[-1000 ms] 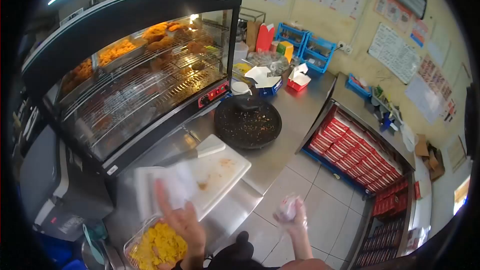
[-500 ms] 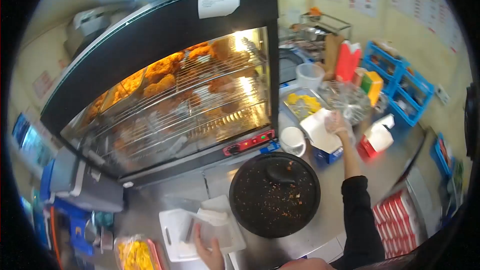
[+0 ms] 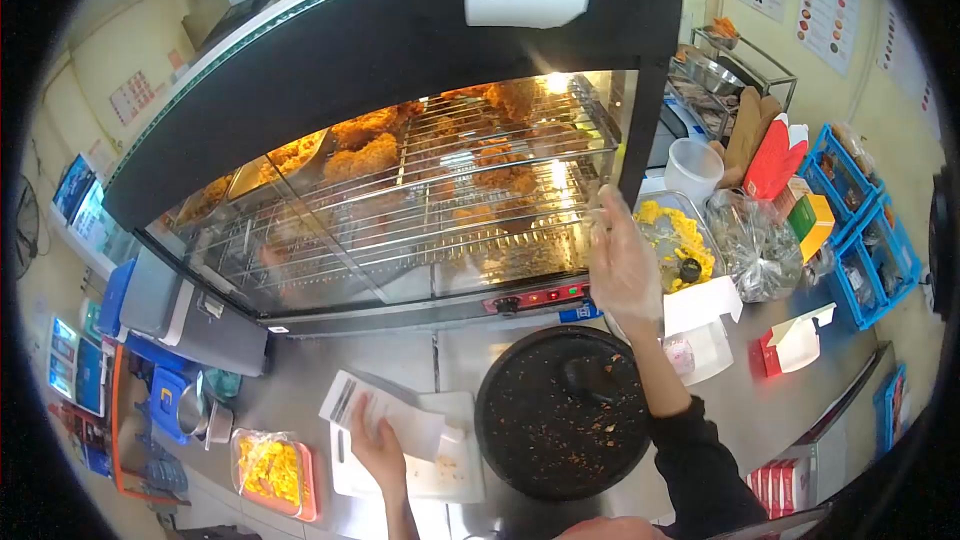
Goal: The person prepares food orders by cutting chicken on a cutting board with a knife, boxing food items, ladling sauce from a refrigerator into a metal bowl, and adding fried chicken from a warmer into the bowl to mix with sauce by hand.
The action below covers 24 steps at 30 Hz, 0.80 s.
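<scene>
Presently, paper (image 3: 413, 428) gripped in left hand (image 3: 379, 454), well apart from outstretched right hand (image 3: 622, 265).

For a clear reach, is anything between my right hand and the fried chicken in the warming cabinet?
Possibly a glass panel: its edge shows left of the front's middle, but I can't tell whether glass also covers the warming cabinet's right end, where your right hand is. Nothing else visible blocks the fried chicken.

Takeaway kitchen — a cabinet (image 3: 400, 62) holds fried food (image 3: 362, 158).
</scene>
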{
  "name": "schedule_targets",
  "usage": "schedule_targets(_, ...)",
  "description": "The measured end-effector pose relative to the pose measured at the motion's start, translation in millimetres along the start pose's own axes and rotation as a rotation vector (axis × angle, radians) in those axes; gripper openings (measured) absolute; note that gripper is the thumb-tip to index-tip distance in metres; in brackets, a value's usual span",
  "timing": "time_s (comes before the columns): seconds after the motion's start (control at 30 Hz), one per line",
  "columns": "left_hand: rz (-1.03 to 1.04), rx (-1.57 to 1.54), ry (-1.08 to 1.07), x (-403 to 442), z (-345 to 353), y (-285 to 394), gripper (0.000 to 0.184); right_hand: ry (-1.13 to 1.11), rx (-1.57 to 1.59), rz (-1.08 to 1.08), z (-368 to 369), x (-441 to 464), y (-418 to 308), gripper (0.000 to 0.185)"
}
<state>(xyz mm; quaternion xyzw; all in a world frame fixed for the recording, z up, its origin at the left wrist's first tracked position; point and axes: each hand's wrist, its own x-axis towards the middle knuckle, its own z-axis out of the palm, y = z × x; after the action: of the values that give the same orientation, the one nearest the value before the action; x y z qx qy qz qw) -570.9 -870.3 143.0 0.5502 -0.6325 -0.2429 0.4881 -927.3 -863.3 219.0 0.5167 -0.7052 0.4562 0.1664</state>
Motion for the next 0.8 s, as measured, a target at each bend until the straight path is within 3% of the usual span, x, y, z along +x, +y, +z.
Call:
schedule_targets(0.03,0.006,-0.009,-0.006,16,-1,-5,0.043,0.031,0.071,0.205,16,9,-5,0.035)
schedule_targets(0.1,0.126,0.016,-0.025,53,-2,-15,0.044,0.084,0.135,0.402,41,15,-13,0.036)
schedule_targets(0.13,0.148,0.193,-0.028,75,-4,-17,0.046,0.215,0.147,0.363,50,15,-13,0.036)
schedule_targets(0.23,0.279,0.317,0.085,147,-5,-35,0.048,0.229,-0.009,0.450,53,26,-46,0.033)
schedule_targets(0.3,0.336,0.339,0.187,194,-3,-30,0.048,0.431,0.081,0.384,64,32,-28,0.031)
schedule_targets(0.33,0.342,0.335,0.242,213,-2,-28,0.048,0.491,-0.137,0.344,71,36,-14,0.030)
schedule_targets(0.43,0.452,0.426,0.297,254,1,-27,0.049,0.291,-0.111,0.368,65,38,-61,0.029)
schedule_targets(0.47,0.447,0.414,0.295,258,0,-31,0.049,0.234,-0.403,0.242,75,35,-52,0.019)
schedule_targets(0.5,0.462,0.417,0.297,263,-2,-34,0.050,0.240,-0.410,0.232,77,30,-56,0.019)
schedule_targets(0.57,0.472,0.412,0.312,273,-5,-38,0.051,0.033,0.189,0.218,85,25,-67,0.010)
schedule_targets(0.6,0.244,0.384,0.300,276,-10,-38,0.052,0.032,0.186,0.206,86,32,-76,0.010)
schedule_targets(0.63,0.023,0.358,0.281,282,-15,-43,0.053,0.060,0.069,-0.052,83,36,-90,0.017)
schedule_targets(0.67,0.293,0.370,0.449,294,-22,-63,0.053,0.090,-0.046,-0.305,76,40,-106,0.025)
schedule_targets(0.7,0.309,0.345,0.497,309,-31,-81,0.052,0.030,-0.244,-0.188,61,50,-125,0.030)
schedule_targets(0.8,0.395,0.391,0.517,331,-56,-107,0.051,0.169,-0.408,-0.226,56,115,-112,0.017)
